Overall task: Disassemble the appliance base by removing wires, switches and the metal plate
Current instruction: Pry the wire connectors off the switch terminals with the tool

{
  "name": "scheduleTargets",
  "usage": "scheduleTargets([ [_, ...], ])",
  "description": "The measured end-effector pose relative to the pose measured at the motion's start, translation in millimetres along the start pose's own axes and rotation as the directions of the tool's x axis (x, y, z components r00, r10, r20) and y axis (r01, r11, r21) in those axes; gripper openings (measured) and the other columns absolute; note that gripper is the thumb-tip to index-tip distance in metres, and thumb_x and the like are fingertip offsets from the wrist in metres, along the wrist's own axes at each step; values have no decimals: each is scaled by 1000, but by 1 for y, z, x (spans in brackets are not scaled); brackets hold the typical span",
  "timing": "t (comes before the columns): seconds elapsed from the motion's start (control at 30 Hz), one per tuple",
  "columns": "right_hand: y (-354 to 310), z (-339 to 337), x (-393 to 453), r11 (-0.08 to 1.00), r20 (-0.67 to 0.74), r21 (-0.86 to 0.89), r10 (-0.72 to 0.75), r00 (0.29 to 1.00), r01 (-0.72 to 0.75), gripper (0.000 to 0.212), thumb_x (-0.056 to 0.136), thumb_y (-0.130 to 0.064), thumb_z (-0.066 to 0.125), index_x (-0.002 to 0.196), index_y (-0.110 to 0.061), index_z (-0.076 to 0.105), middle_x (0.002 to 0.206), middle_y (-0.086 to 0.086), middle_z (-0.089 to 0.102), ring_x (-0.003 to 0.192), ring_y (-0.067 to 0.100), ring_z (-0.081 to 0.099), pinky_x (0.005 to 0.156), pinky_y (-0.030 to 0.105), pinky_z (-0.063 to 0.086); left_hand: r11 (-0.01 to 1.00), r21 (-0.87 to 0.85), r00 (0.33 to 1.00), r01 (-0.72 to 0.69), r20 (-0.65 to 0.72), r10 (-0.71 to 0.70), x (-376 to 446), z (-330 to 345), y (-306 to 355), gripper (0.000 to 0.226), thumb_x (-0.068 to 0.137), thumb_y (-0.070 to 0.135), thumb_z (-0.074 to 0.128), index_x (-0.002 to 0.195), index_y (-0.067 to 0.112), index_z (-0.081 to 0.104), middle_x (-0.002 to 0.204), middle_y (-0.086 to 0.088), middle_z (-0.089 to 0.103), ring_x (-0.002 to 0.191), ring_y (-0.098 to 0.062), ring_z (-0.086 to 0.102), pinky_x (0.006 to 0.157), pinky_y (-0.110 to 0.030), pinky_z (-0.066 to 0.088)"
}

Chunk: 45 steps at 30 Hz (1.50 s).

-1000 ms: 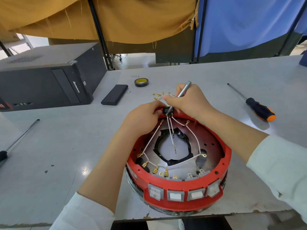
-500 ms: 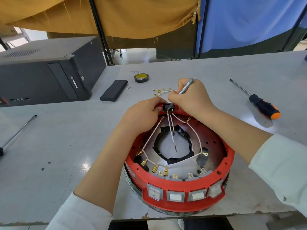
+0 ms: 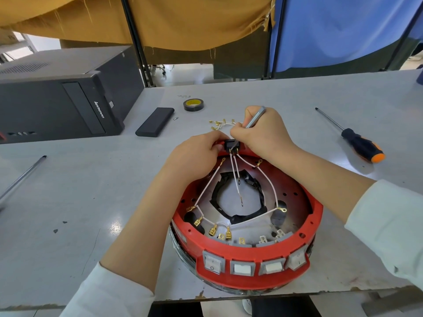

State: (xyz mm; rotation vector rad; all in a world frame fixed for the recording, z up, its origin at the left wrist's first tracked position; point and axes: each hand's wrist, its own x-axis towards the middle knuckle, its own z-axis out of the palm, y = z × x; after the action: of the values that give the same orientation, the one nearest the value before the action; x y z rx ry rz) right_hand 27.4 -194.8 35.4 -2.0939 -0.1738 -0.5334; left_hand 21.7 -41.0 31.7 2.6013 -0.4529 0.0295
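Note:
The round red appliance base (image 3: 317,216) lies near the table's front edge, its inside facing up. White wires (image 3: 267,179) with brass terminals run across its metal plate (image 3: 295,202) to a black connector block (image 3: 232,145) at the far rim. My left hand (image 3: 196,156) grips the far rim beside that block. My right hand (image 3: 263,133) holds a thin silver tool (image 3: 255,117), its tip down at the block. Several white rocker switches (image 3: 242,268) sit in the near wall.
Loose wires with brass terminals (image 3: 220,123) lie just beyond my hands. A tape roll (image 3: 193,104), a black flat case (image 3: 155,121) and a black computer tower (image 3: 57,97) sit at the back left. An orange-black screwdriver (image 3: 359,145) lies right, a metal rod (image 3: 21,177) left.
Both hands stay at the connector block on the far rim. The view has shifted slightly; nothing has come free.

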Motion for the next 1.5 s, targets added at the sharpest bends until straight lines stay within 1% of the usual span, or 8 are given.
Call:
scheduleTargets([
  [0.13, 1, 0, 1, 1000, 11, -1, -7, 1000, 7, 36, 75, -9, 64, 53, -17, 37, 47, -1, 37, 46, 11, 42, 42, 19, 29, 1000, -11, 1000, -3, -2, 3, 0, 0, 0, 32, 99, 22, 40, 126, 33, 52, 119, 1, 62, 109, -22, 54, 91, -39, 43],
  [0.27, -2, 2, -4, 989, 136, -118, -73, 988, 89, 35, 74, -12, 63, 54, -20, 36, 50, -7, 35, 44, 2, 37, 42, 15, 26, 1000, -26, 1000, -10, -5, 10, 1, 0, 0, 26, 99, 21, 41, 118, 33, 55, 107, 8, 62, 104, -19, 55, 86, -35, 44],
  [0.43, 0, -1, 1, 997, 5, -56, -44, 999, 44, 37, 76, -9, 62, 53, -18, 34, 49, -5, 33, 41, 3, 35, 41, 14, 27, 1000, -8, 1000, 0, 3, 0, 1, 0, 0, 31, 99, 22, 40, 126, 34, 52, 118, 1, 61, 108, -22, 54, 91, -39, 43],
  [0.87, -1, -1, 2, 999, -24, 3, 33, 999, -33, 35, 76, -10, 62, 52, -14, 37, 50, 5, 43, 51, 18, 46, 46, 22, 33, 1000, -19, 1000, -3, 5, 3, 0, 0, 0, 32, 99, 22, 40, 126, 34, 53, 120, 0, 61, 110, -22, 53, 93, -39, 42],
  [1.07, -2, -2, 3, 999, 17, 2, 51, 999, -51, 35, 77, -9, 63, 54, -14, 38, 53, 6, 42, 56, 22, 48, 50, 25, 33, 1000, -14, 1000, -1, 7, 1, 0, 0, 1, 33, 99, 21, 40, 127, 34, 52, 122, 0, 61, 111, -22, 53, 94, -39, 42],
  [1.2, -2, -3, 6, 997, 79, 2, 82, 994, -83, 28, 78, -11, 63, 59, -10, 42, 58, 11, 46, 50, 15, 42, 46, 22, 33, 1000, -11, 1000, -1, 6, 1, 0, 0, 1, 33, 99, 21, 40, 127, 33, 53, 120, 0, 61, 109, -22, 53, 93, -39, 43],
  [1.3, -3, -1, 10, 994, 127, -19, 105, 986, -104, 35, 79, -14, 64, 55, -13, 38, 54, 4, 38, 47, 12, 36, 42, 20, 27, 1000, -2, 1000, 5, 7, -5, 1, 0, 1, 33, 99, 20, 40, 126, 33, 53, 121, 1, 61, 110, -22, 53, 94, -40, 43],
  [1.5, -7, 4, 24, 979, 204, -95, 195, 959, -179, 33, 80, -18, 65, 56, -13, 44, 54, 4, 47, 49, 16, 45, 54, 27, 36, 1000, 20, 1000, 7, 9, -7, 0, 0, 2, 32, 100, 21, 38, 127, 32, 51, 122, -1, 60, 111, -24, 53, 94, -41, 43],
])
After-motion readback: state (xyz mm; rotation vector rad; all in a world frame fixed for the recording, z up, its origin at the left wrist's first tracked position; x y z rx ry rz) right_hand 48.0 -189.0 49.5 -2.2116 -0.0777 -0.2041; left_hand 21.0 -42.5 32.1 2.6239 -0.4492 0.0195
